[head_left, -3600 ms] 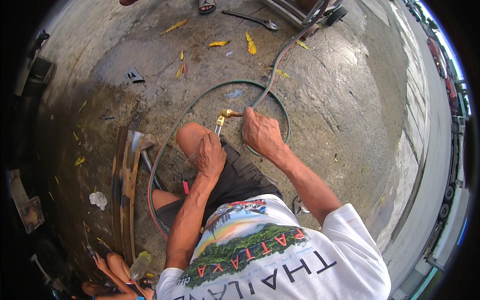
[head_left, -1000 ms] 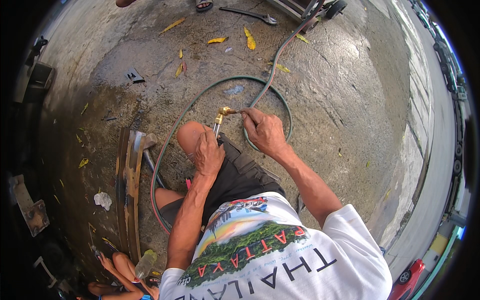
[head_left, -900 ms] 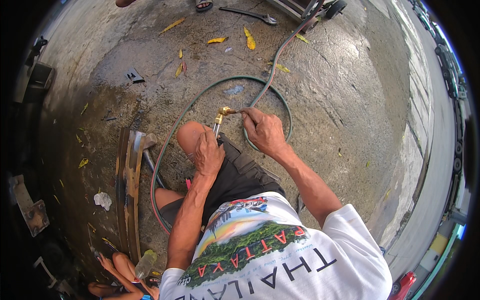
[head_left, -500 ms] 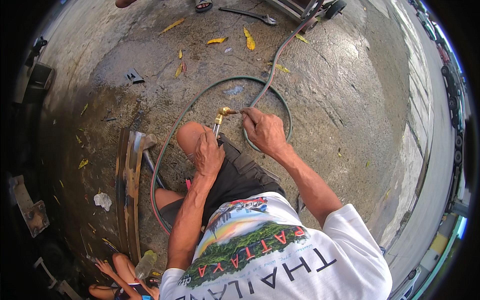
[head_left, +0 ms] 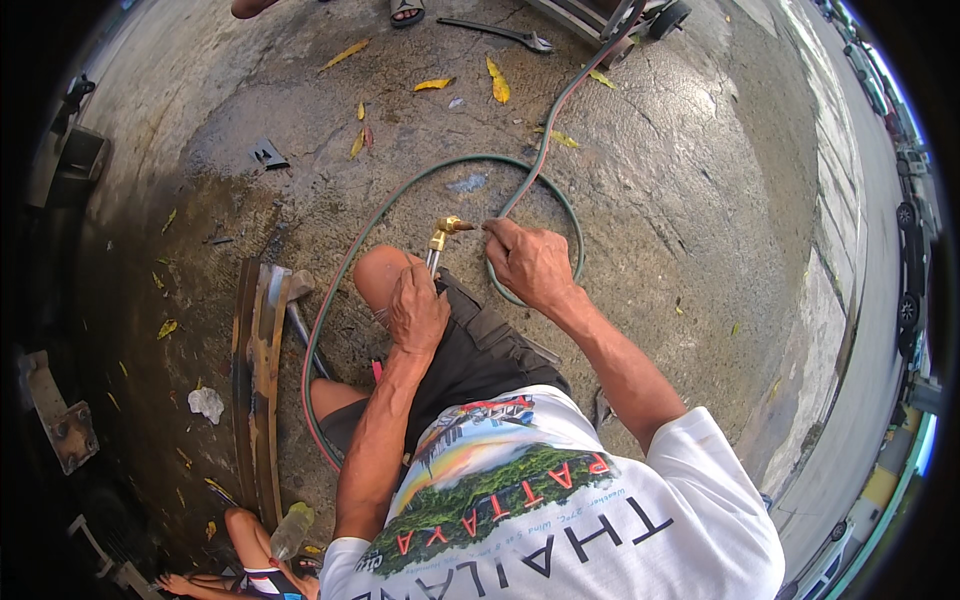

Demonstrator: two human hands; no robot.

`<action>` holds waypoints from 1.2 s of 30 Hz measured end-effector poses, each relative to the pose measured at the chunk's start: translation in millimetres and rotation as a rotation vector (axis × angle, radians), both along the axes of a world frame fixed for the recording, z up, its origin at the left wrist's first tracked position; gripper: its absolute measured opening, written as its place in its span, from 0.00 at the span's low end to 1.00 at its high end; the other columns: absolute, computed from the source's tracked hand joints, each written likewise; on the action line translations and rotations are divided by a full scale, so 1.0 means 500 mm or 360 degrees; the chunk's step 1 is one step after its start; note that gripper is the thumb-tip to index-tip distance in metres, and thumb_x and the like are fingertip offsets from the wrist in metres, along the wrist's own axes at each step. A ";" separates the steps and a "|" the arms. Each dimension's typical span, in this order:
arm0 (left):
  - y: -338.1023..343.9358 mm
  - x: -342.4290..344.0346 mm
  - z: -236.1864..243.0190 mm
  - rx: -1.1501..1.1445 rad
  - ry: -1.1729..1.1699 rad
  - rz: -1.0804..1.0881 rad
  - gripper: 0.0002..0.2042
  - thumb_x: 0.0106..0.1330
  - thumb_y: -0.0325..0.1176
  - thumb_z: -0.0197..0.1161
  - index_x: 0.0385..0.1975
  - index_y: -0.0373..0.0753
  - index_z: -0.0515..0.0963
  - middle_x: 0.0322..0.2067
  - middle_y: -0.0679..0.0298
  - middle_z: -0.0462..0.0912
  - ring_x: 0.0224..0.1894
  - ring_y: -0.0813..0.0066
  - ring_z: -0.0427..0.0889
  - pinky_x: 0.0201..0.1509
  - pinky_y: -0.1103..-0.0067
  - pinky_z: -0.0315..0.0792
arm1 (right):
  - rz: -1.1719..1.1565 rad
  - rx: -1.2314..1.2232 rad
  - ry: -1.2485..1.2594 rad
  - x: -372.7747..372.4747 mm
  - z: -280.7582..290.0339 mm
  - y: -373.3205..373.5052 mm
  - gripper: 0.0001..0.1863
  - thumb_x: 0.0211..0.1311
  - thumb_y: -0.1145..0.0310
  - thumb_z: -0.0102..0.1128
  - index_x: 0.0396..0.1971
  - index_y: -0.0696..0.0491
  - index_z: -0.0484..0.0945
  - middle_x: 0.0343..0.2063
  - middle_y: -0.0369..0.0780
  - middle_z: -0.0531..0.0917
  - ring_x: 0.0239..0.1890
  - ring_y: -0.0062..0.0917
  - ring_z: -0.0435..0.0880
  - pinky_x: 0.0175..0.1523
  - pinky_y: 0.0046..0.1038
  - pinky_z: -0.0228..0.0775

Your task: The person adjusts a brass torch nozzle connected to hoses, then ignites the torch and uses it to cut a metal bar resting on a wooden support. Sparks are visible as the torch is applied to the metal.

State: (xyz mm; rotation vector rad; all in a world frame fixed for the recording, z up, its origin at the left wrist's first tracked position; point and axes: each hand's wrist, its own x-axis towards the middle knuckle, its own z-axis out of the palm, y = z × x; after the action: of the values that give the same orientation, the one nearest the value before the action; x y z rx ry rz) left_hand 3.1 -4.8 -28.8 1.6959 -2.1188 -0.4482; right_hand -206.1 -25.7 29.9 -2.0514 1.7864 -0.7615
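Observation:
My left hand [head_left: 415, 310] is closed round the silver tubes of a cutting torch [head_left: 441, 237], just above my bent knee. The torch's brass head is bent to the right and ends in a dark copper nozzle. At that nozzle's end is my right hand [head_left: 532, 262], its thumb and fingers pinched together. Whatever small thing may be between those fingers is too small to make out. A paired green and red hose [head_left: 400, 187] loops over the concrete around my knee and past the right hand.
Long rusty metal bars [head_left: 262, 385] lie at my left beside a hammer [head_left: 305, 325]. An adjustable wrench [head_left: 500, 33] and a wheeled cart [head_left: 610, 35] are at the far side. Another person's leg [head_left: 250, 540] and a plastic bottle [head_left: 291, 530] show at lower left. Yellow leaves dot the ground.
Both my hands and the torch stay nearly where they were. At lower left the other person's hand has moved down, away from the knee.

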 end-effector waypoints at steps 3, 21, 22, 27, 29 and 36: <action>0.000 -0.001 0.005 0.0034 0.0018 -0.0019 0.21 0.53 0.24 0.75 0.44 0.31 0.72 0.40 0.46 0.76 0.45 0.42 0.79 0.45 0.56 0.75 | -0.0003 -0.0052 0.0000 0.000 -0.001 0.001 0.13 0.67 0.65 0.60 0.44 0.55 0.85 0.21 0.48 0.85 0.22 0.41 0.86 0.30 0.40 0.77; 0.007 -0.010 -0.010 -0.0071 -0.0029 -0.0024 0.19 0.53 0.24 0.73 0.42 0.31 0.71 0.40 0.44 0.76 0.46 0.41 0.79 0.48 0.56 0.74 | 0.0055 -0.0244 -0.0024 0.010 -0.011 0.004 0.08 0.64 0.72 0.60 0.31 0.54 0.68 0.18 0.45 0.78 0.22 0.42 0.82 0.25 0.41 0.71; 0.007 -0.010 -0.011 -0.0073 -0.0034 -0.0026 0.19 0.53 0.24 0.73 0.42 0.31 0.71 0.40 0.44 0.76 0.46 0.41 0.79 0.48 0.56 0.74 | 0.0048 -0.0260 -0.0056 0.012 -0.014 0.005 0.08 0.64 0.72 0.60 0.30 0.54 0.68 0.18 0.45 0.78 0.22 0.43 0.82 0.25 0.42 0.71; 0.006 -0.010 -0.013 -0.0015 -0.0092 -0.0033 0.21 0.53 0.25 0.74 0.44 0.31 0.71 0.41 0.45 0.76 0.47 0.42 0.79 0.48 0.57 0.75 | 0.0018 -0.0230 -0.0169 0.016 -0.046 0.007 0.08 0.64 0.71 0.60 0.31 0.54 0.69 0.20 0.46 0.80 0.23 0.46 0.82 0.27 0.44 0.71; 0.003 -0.008 -0.021 -0.0046 -0.0126 -0.0018 0.22 0.53 0.25 0.74 0.45 0.30 0.71 0.42 0.45 0.77 0.47 0.42 0.79 0.48 0.58 0.75 | 0.0038 -0.0178 -0.0148 0.015 -0.042 -0.006 0.07 0.65 0.71 0.60 0.33 0.55 0.70 0.21 0.47 0.81 0.24 0.47 0.82 0.28 0.45 0.71; 0.002 -0.009 -0.013 -0.0257 -0.0109 0.0000 0.13 0.55 0.22 0.67 0.38 0.31 0.72 0.36 0.48 0.76 0.40 0.49 0.81 0.43 0.62 0.76 | 0.0110 -0.0086 -0.0109 0.005 0.006 0.001 0.07 0.71 0.68 0.57 0.41 0.55 0.76 0.25 0.49 0.83 0.27 0.48 0.83 0.32 0.45 0.72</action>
State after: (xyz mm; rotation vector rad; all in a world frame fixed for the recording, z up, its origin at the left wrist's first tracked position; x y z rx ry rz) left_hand -1.2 -3.6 -35.3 1.6413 -2.1400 -0.2148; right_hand -203.6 -25.1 32.8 -2.0838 1.6667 -0.8580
